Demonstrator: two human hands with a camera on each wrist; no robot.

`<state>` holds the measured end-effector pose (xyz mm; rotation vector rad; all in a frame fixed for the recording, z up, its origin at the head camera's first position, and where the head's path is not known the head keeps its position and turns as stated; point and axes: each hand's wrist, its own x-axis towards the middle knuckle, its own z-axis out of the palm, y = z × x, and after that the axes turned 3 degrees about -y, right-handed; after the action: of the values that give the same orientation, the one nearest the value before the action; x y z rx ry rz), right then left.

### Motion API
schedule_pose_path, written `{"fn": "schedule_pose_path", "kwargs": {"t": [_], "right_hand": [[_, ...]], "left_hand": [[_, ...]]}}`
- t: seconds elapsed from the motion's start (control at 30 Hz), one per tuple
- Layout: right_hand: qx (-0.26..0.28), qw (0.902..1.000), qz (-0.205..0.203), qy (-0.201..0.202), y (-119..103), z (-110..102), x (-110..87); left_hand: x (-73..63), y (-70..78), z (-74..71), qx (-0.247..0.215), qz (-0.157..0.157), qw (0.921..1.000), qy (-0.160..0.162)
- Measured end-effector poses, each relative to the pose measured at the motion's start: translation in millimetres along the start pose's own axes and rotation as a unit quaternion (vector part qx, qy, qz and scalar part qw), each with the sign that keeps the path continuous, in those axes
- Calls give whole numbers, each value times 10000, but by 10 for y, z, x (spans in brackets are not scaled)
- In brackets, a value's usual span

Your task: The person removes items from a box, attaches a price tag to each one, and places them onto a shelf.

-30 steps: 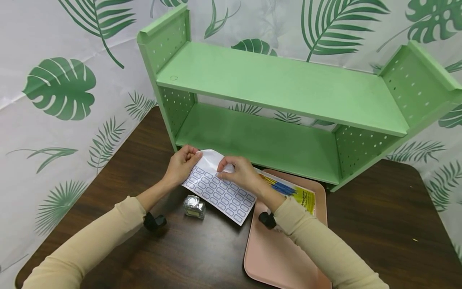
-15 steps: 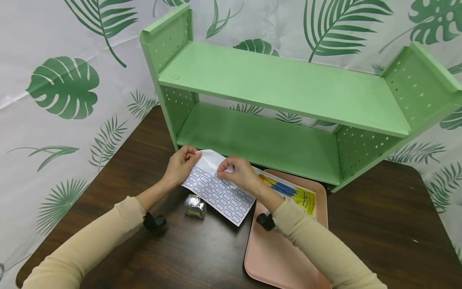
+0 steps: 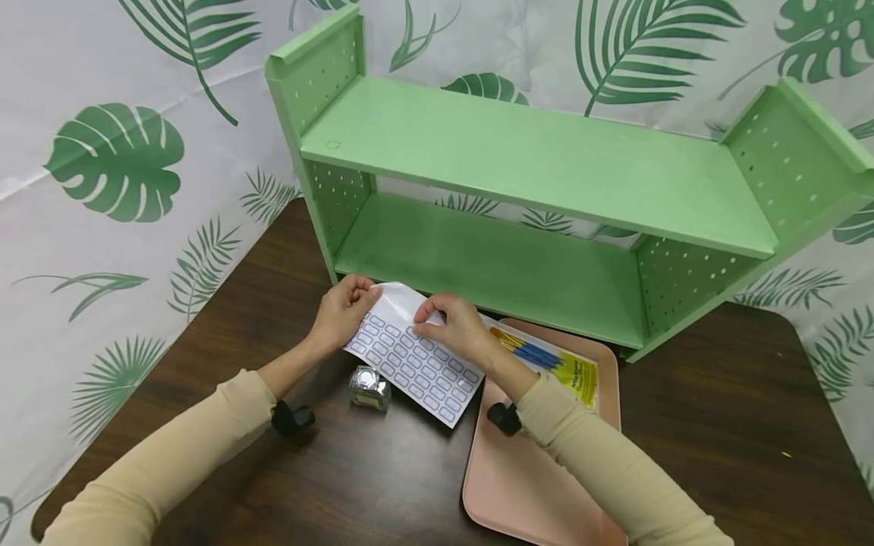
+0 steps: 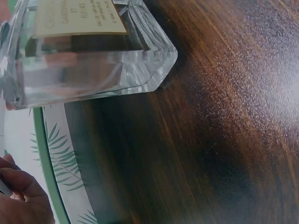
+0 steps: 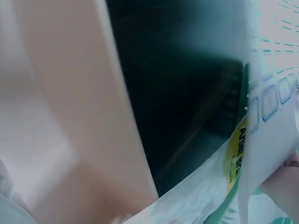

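A white sheet of label stickers [image 3: 418, 373], printed with rows of small blue-framed labels, is held tilted above the table. Its upper left corner is pinched between the thumb and fingers of my left hand [image 3: 337, 311]. My right hand [image 3: 456, 329] pinches at the sheet's upper part, by the top row of labels; what exactly lies between those fingertips is too small to tell. Below the left hand stands a square glass perfume bottle [image 3: 369, 389]. In the right wrist view, the sheet [image 5: 271, 144] hangs at the right, seen nearly edge-on.
A green two-tier shelf [image 3: 492, 243] stands behind the hands. To the right, a pink tray [image 3: 519, 485] holds a clear pack of blue-handled paintbrushes [image 3: 542, 358], partly under the right forearm. The dark wooden table [image 3: 717, 425] extends around them.
The right fingertips have shifted very slightly at the top label row. The sheet's lower corner has moved a little to the left. The left hand keeps its grip.
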<state>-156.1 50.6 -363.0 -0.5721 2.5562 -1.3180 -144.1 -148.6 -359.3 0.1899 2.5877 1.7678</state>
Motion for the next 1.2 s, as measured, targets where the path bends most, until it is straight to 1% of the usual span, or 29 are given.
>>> {"fn": "schedule_pose_path", "kwargs": {"t": [0.1, 0.23, 0.27, 0.5, 0.67, 0.87, 0.97, 1.2], "right_hand": [[-297, 9994, -190, 60, 9, 2, -1], [-408, 9988, -241, 103, 8, 17, -3], [-448, 9986, -257, 136, 9, 21, -5], [-556, 9975, -275, 342, 6, 49, -10], [-479, 9980, -258, 323, 10, 56, -9], [-250, 9989, -306, 261, 20, 68, -9], [-185, 9984, -370, 398, 18, 84, -18], [56, 9945, -435, 953, -25, 124, -35]], "left_hand": [[47, -124, 9, -55, 11, 10000, 9], [122, -304, 32, -51, -11, 10000, 69], [128, -319, 35, -27, 7, 10000, 84], [133, -324, 44, -33, 101, 9998, 166], [123, -320, 50, 4, 101, 9998, 186], [115, -363, 52, 175, 97, 9994, 266], [116, -397, 50, 230, 72, 9993, 285], [139, -438, 47, 208, 41, 9991, 377]]}}
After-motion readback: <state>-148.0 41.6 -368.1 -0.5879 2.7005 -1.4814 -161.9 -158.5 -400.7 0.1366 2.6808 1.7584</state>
